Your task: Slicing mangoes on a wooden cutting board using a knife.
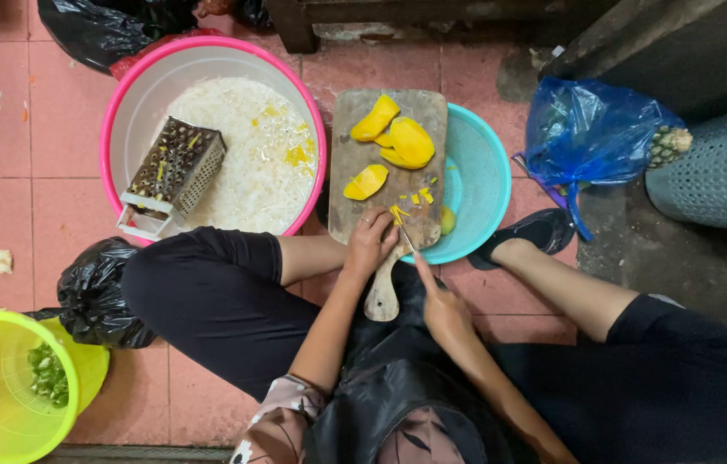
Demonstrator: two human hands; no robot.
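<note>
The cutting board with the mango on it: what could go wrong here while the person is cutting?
1. The left hand presses the yellow strips right beside the knife held in the right hand, so its fingers could get nicked.
2. The cutting board rests partly across the teal basket, not flat on the floor, so it may tip or slide under pressure.
3. The mango slices near the far edge could slip off.

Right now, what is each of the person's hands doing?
Left hand: fingers curled down on yellow mango strips on the wooden cutting board.
Right hand: closed around a knife.
</note>
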